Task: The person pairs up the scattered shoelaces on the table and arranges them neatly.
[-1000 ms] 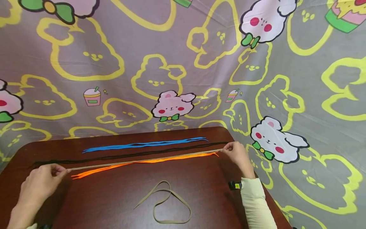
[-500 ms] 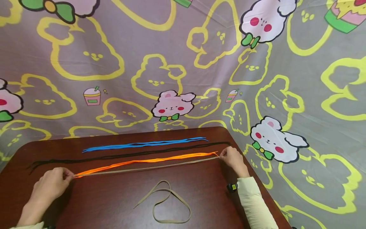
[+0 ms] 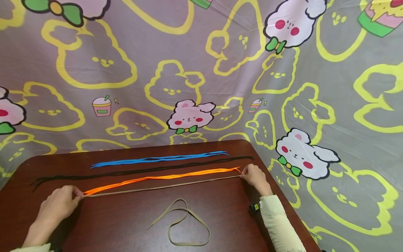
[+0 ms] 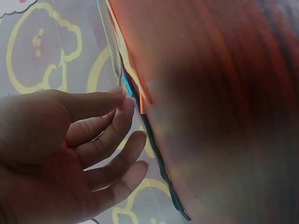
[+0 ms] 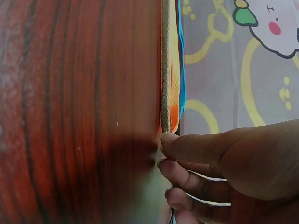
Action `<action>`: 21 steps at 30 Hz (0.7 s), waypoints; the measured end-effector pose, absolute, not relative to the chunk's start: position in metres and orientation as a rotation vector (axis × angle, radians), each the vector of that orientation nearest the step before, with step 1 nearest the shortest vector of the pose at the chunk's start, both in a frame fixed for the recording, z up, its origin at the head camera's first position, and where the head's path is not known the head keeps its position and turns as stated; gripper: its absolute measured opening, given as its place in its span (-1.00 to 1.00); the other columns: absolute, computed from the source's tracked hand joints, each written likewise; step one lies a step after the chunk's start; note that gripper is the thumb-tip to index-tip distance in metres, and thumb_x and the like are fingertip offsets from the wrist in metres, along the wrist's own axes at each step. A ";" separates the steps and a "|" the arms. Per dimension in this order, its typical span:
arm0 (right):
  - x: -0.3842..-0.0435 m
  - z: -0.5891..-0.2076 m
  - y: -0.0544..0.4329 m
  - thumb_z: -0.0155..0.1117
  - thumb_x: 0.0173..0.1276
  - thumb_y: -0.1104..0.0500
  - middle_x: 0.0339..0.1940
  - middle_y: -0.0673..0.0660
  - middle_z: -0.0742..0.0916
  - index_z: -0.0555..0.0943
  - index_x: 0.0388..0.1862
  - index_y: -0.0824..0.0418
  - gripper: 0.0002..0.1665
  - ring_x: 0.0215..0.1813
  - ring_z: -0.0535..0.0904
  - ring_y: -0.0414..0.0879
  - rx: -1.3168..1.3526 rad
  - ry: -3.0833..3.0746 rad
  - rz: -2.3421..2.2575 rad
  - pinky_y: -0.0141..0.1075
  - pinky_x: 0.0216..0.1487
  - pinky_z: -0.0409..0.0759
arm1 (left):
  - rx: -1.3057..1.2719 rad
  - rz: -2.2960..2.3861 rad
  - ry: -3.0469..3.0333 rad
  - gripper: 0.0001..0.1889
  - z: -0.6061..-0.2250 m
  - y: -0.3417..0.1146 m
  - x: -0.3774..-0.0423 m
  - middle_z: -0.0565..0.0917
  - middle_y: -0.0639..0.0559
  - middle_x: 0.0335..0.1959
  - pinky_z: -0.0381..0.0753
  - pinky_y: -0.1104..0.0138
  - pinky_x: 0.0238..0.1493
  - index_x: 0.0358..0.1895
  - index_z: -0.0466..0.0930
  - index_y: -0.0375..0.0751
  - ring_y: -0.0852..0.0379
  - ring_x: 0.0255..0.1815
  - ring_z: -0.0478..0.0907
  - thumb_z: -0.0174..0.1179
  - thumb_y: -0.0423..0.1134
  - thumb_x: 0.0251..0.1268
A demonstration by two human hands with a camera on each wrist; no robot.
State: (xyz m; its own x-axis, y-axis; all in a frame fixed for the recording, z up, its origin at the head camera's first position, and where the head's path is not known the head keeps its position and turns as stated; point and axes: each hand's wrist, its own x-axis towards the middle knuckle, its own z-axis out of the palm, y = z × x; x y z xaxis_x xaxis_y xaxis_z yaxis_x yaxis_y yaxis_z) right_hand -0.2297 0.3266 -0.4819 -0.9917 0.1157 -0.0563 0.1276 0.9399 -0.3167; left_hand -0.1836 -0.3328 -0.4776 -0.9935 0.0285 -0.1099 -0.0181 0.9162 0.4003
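A khaki flat shoelace (image 3: 163, 186) is stretched straight between my hands, just in front of a pair of orange shoelaces (image 3: 135, 180). My left hand (image 3: 59, 204) pinches one end between thumb and index finger, close to the orange tips. The thin end of the lace (image 4: 110, 42) shows at those fingertips in the left wrist view. At the other end, my right hand (image 3: 255, 176) pinches the lace (image 5: 165, 70) with thumb and finger. Whether the whole lace touches the table I cannot tell. A second khaki shoelace (image 3: 189, 244) lies loosely looped nearer to me.
Behind the orange pair, black shoelaces (image 3: 126, 172) and blue shoelaces (image 3: 126, 162) lie in roughly parallel lines. The dark red-brown wooden table (image 3: 119, 224) has rounded far corners. A grey patterned cloth (image 3: 141, 80) hangs behind it and along the right side.
Both hands have drawn the stretched khaki lace toward me, from behind the orange pair, across it, to its near side. The left hand also shifted right. The other laces look unmoved.
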 end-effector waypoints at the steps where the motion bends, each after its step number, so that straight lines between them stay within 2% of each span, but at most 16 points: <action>1: -0.230 -0.482 0.327 0.50 0.28 0.14 -0.51 0.00 0.67 0.68 -0.51 0.08 -0.80 -0.46 0.55 -0.07 0.190 3.052 -0.513 -0.16 -0.44 0.47 | 0.011 0.617 2.955 -0.91 -0.478 -0.332 -0.184 0.68 -0.28 -0.34 0.47 -0.09 -0.49 -0.30 0.70 -0.23 -0.19 -0.38 0.60 0.26 -0.31 0.35; 8: -0.229 -0.483 0.330 0.46 0.24 0.26 -0.50 0.01 0.71 0.70 -0.48 0.15 -0.87 -0.41 0.57 -0.08 0.120 2.997 -0.610 -0.14 -0.35 0.52 | 0.040 0.599 2.916 -0.93 -0.483 -0.333 -0.185 0.67 -0.24 -0.35 0.47 -0.10 -0.46 -0.35 0.69 -0.14 -0.20 -0.37 0.60 0.30 -0.30 0.32; 21: -0.232 -0.484 0.337 0.49 0.19 0.27 -0.52 -0.01 0.71 0.73 -0.50 0.16 -0.89 -0.42 0.53 -0.09 0.095 2.972 -0.678 -0.22 -0.38 0.48 | 0.022 0.568 2.854 -0.89 -0.485 -0.336 -0.184 0.64 -0.15 -0.37 0.47 -0.11 -0.41 -0.40 0.64 -0.10 -0.15 -0.34 0.58 0.35 -0.26 0.29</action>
State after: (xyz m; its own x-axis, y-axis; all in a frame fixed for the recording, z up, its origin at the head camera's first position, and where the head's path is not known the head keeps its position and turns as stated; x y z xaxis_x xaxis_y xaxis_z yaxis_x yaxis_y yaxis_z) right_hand -0.2315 0.3369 -0.4837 -0.9938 0.0403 -0.1032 0.0811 0.8994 -0.4295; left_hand -0.1844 -0.3357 -0.4853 -0.9732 0.0591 -0.2223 -0.0305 0.9247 0.3794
